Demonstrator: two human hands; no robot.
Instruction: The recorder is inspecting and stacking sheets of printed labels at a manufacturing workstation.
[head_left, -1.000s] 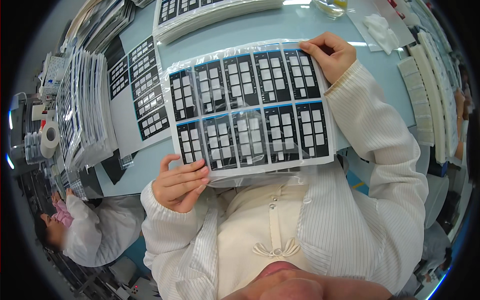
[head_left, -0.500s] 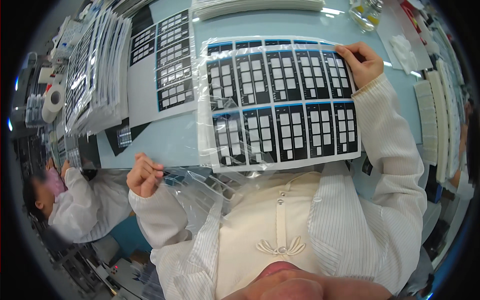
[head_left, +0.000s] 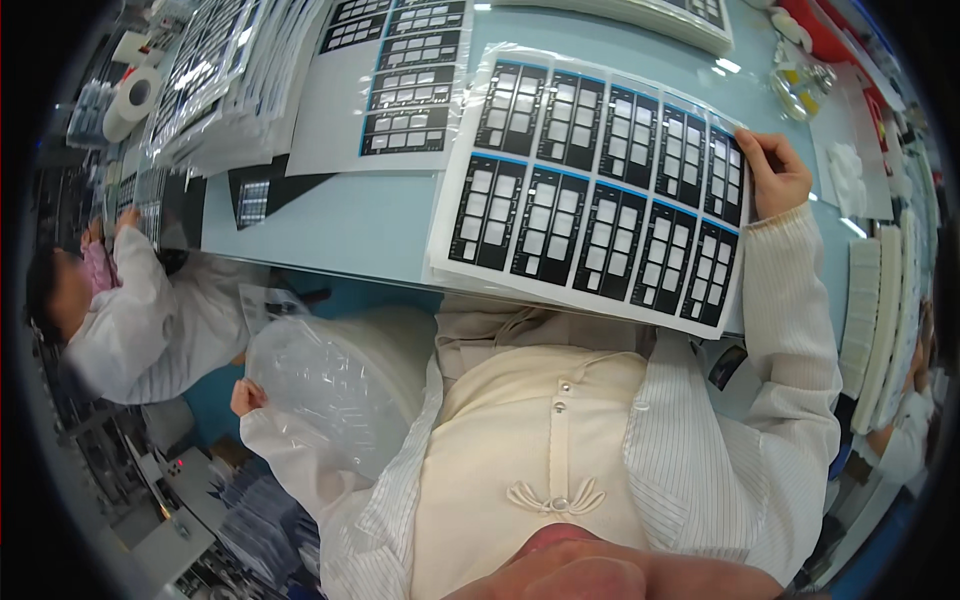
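Note:
A stack of white printed sheets (head_left: 592, 276) lies at the table's front edge, covered with black panels, pale squares and blue lines. Its upper right edge is pinched between the thumb and fingers of my right hand (head_left: 775, 175). Low on the left, away from the table, my left hand (head_left: 248, 396) has its fingers curled at the edge of clear plastic film (head_left: 325, 385). That film lies crumpled over a round whitish bin (head_left: 395, 350) beside my lap. My left fingertips are small and partly hidden.
More printed sheets (head_left: 408, 100) lie at the back left, beside a tall pile of plastic-wrapped sheets (head_left: 225, 95). A glass bottle with yellow liquid (head_left: 800, 90) and crumpled white tissue (head_left: 846, 180) are at the right. Another person (head_left: 150, 320) sits at the far left.
My left hand has moved left and down with the clear film, from the sheets' front to the bin. The view has shifted; my right hand still grips the sheets, whose top now shows uncovered.

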